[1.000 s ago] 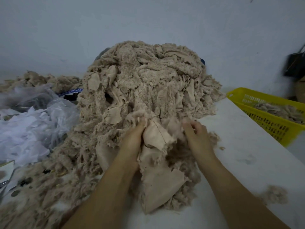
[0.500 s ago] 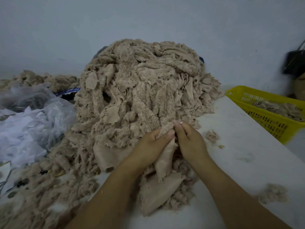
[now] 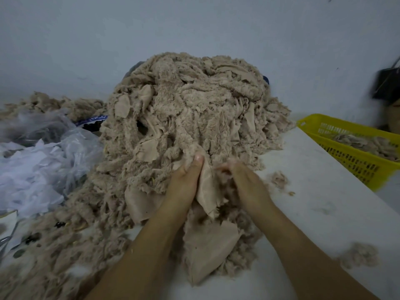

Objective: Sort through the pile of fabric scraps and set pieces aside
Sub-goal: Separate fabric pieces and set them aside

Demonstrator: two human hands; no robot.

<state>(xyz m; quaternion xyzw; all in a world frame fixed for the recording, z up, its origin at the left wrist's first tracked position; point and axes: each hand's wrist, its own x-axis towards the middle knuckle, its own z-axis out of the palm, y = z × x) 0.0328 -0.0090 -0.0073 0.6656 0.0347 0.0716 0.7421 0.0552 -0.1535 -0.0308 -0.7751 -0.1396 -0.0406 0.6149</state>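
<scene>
Beige, fuzzy pile of fabric scraps point(image 3: 190, 109) heaped on a white surface point(image 3: 313, 202), backed against the wall. At its near edge, left hand point(image 3: 184, 182) clamped on a smooth beige woven scrap point(image 3: 207, 191), thumb laid along the fold. Just beside it, right hand point(image 3: 244, 182) with fingertips curled into the fluff (grip unclear through the blur). Probably best to hold the smooth piece firm, tease clinging fluff off sideways, and avoid yanking upward and toppling the heap. Likely destination: yellow slotted plastic basket point(image 3: 350, 163) to the right, already holding similar scraps.
</scene>
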